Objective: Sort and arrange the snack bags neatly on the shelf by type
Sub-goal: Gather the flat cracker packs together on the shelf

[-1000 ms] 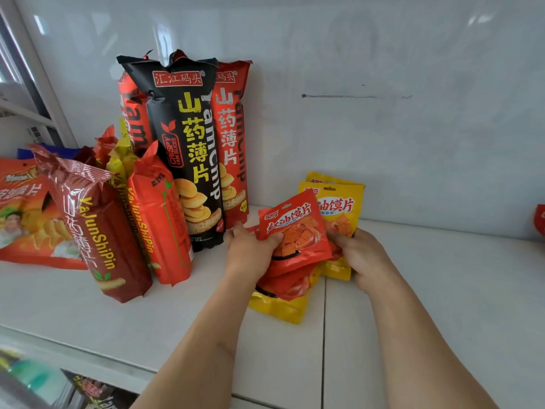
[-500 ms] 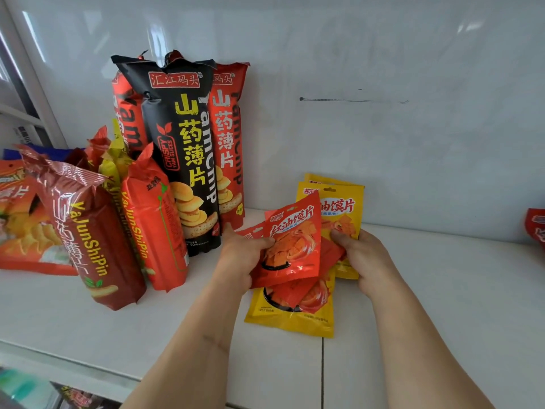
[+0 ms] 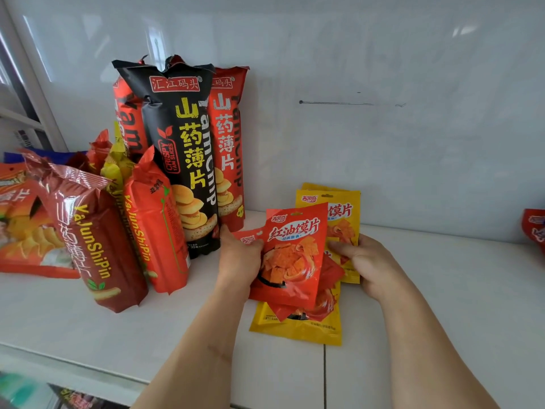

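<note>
at frame centre, left hand (image 3: 239, 258) and right hand (image 3: 368, 261) grip the red bag (image 3: 290, 255), long axis upright, top toward upper frame.

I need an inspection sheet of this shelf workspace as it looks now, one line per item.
Surface: white shelf, one seam visible.
Job's things: small red pouches held over flat yellow pouch; more yellow pouches behind; tall black yam chip bag upright against wall; red bags leaning left.
Clutter: red packet at right edge.
Grippers: left hand and right hand grip the pouches.
Cables: nothing seen.
Surroundings: glossy white wall.
</note>
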### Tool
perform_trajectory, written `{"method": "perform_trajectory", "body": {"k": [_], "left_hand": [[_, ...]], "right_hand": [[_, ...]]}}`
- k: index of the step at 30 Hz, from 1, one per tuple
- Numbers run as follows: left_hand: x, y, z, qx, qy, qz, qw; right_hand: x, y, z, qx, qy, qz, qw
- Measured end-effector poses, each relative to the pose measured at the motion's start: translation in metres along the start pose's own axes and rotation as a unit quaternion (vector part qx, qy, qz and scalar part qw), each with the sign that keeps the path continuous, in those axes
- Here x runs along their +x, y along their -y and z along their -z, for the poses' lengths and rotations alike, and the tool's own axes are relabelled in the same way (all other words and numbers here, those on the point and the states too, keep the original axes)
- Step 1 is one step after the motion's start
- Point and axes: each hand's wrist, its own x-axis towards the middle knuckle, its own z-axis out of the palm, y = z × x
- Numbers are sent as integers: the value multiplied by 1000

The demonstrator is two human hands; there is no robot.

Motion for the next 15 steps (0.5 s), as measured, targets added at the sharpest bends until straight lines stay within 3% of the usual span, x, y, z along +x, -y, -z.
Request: {"method": "perform_trajectory", "body": {"k": [7,10,15], "left_hand": [[-4,3,15,33,110,74,991],[-4,4,14,49,106,77,990],[-2,1,16,-52,79,81,992]], "right_hand": [[6,-3,3,-18,-54,4,998],[9,-3,4,-24,-67,5,997],[6,-1,3,-68,-78,33,994]]}}
